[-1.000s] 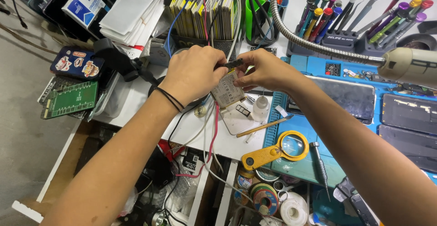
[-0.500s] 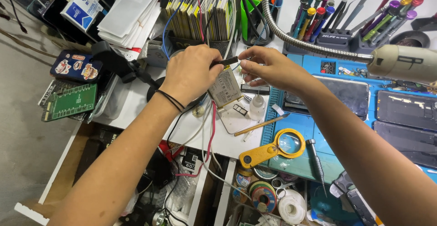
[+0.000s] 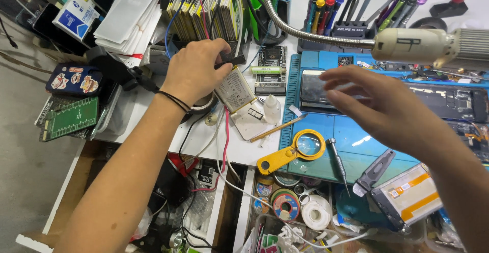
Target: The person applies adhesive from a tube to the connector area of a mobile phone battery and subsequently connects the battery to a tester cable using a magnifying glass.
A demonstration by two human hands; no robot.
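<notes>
A flat silver phone battery (image 3: 235, 89) is being held up over the white bench (image 3: 153, 115) by the left hand (image 3: 196, 69), whose fingers are closed around its upper end where a small black piece, perhaps a clip or connector, is being pinched; which of the two cannot be told. The battery is tilted, its lower edge hanging just above a pale back cover or card tray (image 3: 250, 120) and close to a small white dropper bottle (image 3: 272, 109). Red and white wires (image 3: 222, 146) are running down from beneath the hand toward the open drawer below. The right hand (image 3: 377, 103) is spread open and blurred, gripping nothing, and is being carried above the blue work mat (image 3: 326, 131), near a dark phone (image 3: 318, 90) lying on it. As a judgement, the battery is already separated from the phone and is being handled or tested on its leads, while refitting or further checking appears not yet done. A yellow magnifier (image 3: 293, 151), a small screwdriver (image 3: 337, 159) and a wooden stick (image 3: 277, 128) are lying unused on or beside the mat, and a rack of screwdrivers (image 3: 356, 8) is standing behind, untouched.
</notes>
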